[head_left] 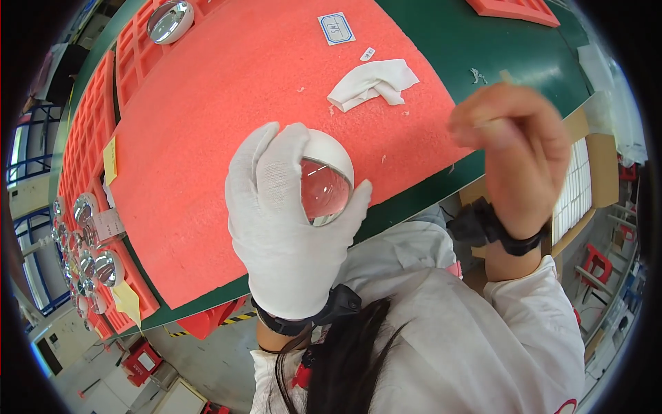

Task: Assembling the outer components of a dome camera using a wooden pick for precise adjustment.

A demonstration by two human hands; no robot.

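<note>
My left hand [283, 200], in a white glove, is closed around a round glass lens [324, 190] with a white outer surface and a clear, shiny face. It holds the lens above the pink foam mat [207, 179], thumb on the near right side and fingers over the left. My bare right hand [517, 138] is raised over the mat's right edge, apart from the lens. Its fingers are curled together and blurred; whether something small is between them I cannot make out. A crumpled white cloth [376, 81] lies on the mat between the hands, farther back.
Another lens [169, 22] rests in a pink foam tray at the far left. Several lenses [86, 262] crowd the left trays, with yellow paper notes [110, 162] nearby. A label card [336, 29] lies on the mat. An open cardboard box [600, 165] with white contents stands right of the green table [476, 34].
</note>
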